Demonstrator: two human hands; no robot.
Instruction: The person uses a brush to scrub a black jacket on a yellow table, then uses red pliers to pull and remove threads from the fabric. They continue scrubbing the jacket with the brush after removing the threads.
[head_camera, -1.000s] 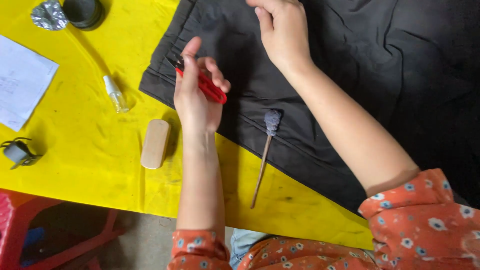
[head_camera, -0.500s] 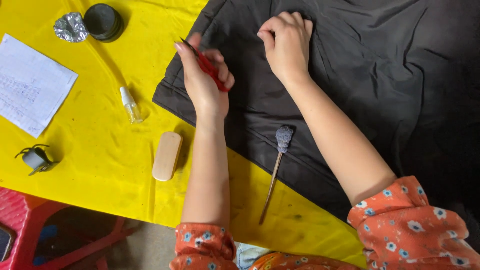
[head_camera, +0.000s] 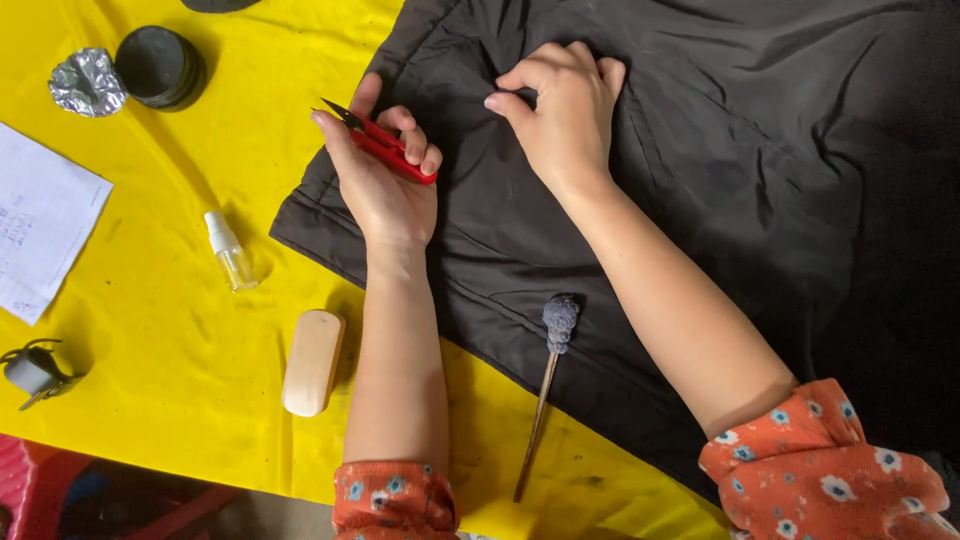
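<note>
My left hand (head_camera: 385, 185) holds small red thread snips (head_camera: 385, 148), blades pointing up-left, over the left edge of a black garment (head_camera: 720, 160) spread on a yellow table cover (head_camera: 180, 330). My right hand (head_camera: 560, 110) rests on the garment just right of the snips, fingers curled and pinching the fabric near a seam. Both forearms reach up from the bottom; the sleeves are orange with small flowers.
A thin wooden stick with a dark fuzzy tip (head_camera: 548, 370) lies across the garment's lower edge. On the yellow cover lie a wooden block (head_camera: 312, 362), a small spray bottle (head_camera: 230, 252), a white paper sheet (head_camera: 40, 235), a round black tin (head_camera: 158, 66), crumpled foil (head_camera: 88, 82) and a small grey object (head_camera: 32, 372).
The view has shifted, so everything sits lower and further right in frame. My right hand has curled onto the fabric closer to my left hand. The snips stay in my left hand.
</note>
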